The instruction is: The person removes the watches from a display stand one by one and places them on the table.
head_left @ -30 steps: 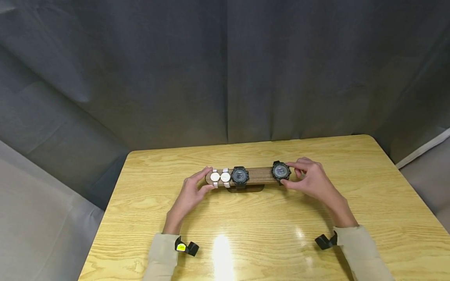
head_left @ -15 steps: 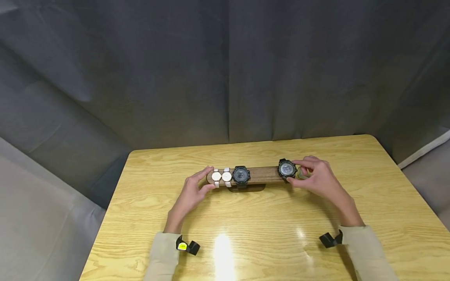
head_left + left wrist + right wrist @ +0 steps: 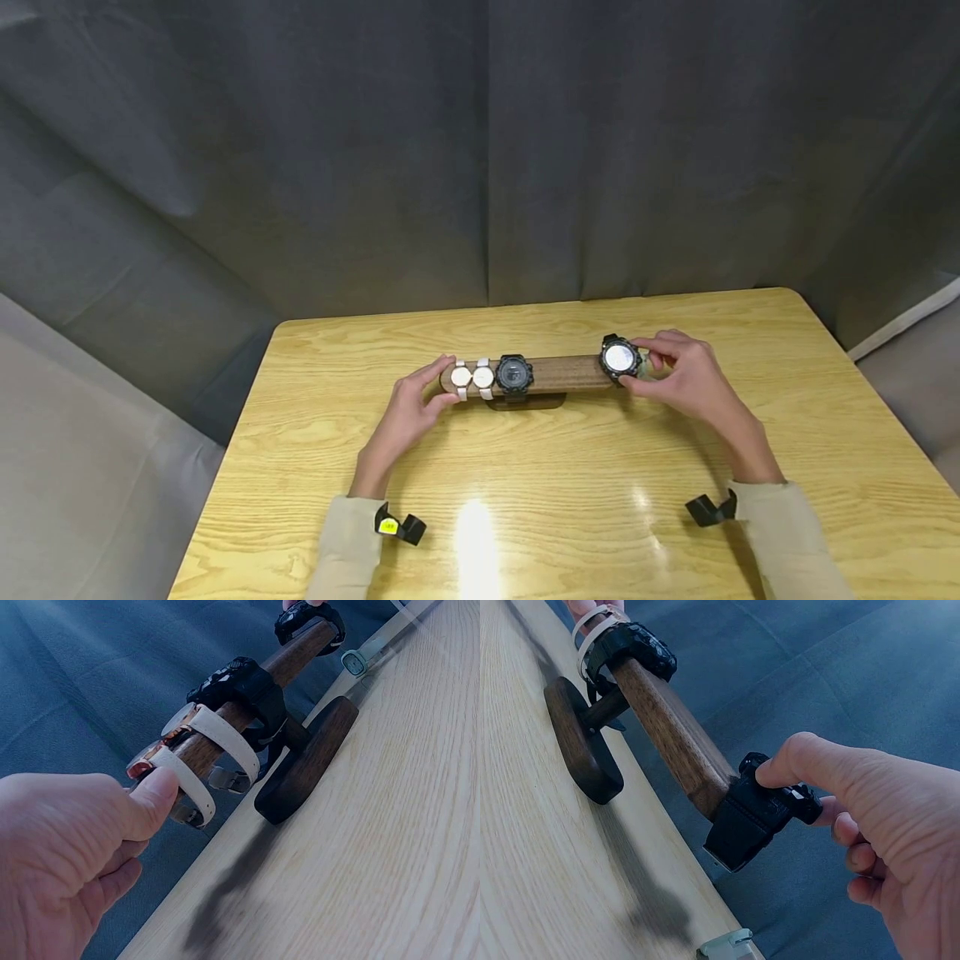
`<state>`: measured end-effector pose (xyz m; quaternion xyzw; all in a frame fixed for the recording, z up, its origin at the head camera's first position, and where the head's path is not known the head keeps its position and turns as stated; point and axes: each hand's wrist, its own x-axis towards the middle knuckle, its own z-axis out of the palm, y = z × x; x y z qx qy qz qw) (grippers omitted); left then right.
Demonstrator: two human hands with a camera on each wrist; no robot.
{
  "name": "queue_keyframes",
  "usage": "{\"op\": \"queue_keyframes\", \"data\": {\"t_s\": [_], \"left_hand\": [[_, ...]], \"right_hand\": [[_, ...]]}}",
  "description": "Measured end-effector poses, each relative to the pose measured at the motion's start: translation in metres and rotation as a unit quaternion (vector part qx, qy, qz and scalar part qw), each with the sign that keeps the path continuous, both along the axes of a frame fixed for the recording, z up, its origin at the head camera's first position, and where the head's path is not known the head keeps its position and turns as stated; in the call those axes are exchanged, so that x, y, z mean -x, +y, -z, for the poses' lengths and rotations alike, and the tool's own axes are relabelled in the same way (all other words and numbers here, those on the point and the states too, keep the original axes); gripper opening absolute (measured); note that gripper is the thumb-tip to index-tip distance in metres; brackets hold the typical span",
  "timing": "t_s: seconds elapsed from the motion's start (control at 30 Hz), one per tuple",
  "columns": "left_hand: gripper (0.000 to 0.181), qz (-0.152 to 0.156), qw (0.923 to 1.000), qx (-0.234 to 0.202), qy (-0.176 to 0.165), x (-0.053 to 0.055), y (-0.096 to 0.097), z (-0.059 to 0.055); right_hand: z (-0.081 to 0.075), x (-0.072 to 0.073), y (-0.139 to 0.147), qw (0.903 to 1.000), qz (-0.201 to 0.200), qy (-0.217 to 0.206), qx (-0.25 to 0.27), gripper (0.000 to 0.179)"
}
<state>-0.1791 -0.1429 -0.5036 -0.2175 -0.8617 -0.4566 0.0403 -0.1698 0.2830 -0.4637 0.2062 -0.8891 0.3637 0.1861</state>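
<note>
Black watch (image 3: 619, 358) pinched in right hand (image 3: 684, 372) at right end of bar (image 3: 570, 374); gripping left end with left hand (image 3: 408, 406), best to slide straight, no twisting!

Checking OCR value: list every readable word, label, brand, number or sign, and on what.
None legible.
Yellow label, left wrist mount: marks too small.
White-strapped watches: dials too small.
Middle black watch: too blurred.
Right-end black watch: washed out.
Pale green watch: too small.

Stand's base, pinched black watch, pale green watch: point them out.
Stand's base (image 3: 583, 742): right wrist view, middle of the foot.
Pinched black watch (image 3: 619, 358): head view, bright dial.
Pale green watch (image 3: 354, 663): left wrist view, dial.
</note>
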Motion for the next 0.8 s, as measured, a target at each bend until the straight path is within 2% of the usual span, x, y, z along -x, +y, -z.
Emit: {"op": "queue_keyframes", "data": {"t_s": [0.33, 0.8], "left_hand": [[0.059, -0.006, 1.0000, 0.004, -0.005, 0.001, 0.000, 0.000], [0.060, -0.014, 0.9998, 0.007, -0.014, 0.000, 0.000, 0.001]], "right_hand": [[0.000, 0.001, 0.005, 0.9998, 0.008, 0.019, 0.005, 0.043], [-0.001, 0.001, 0.015, 0.9996, 0.026, 0.007, 0.005, 0.044]]}}
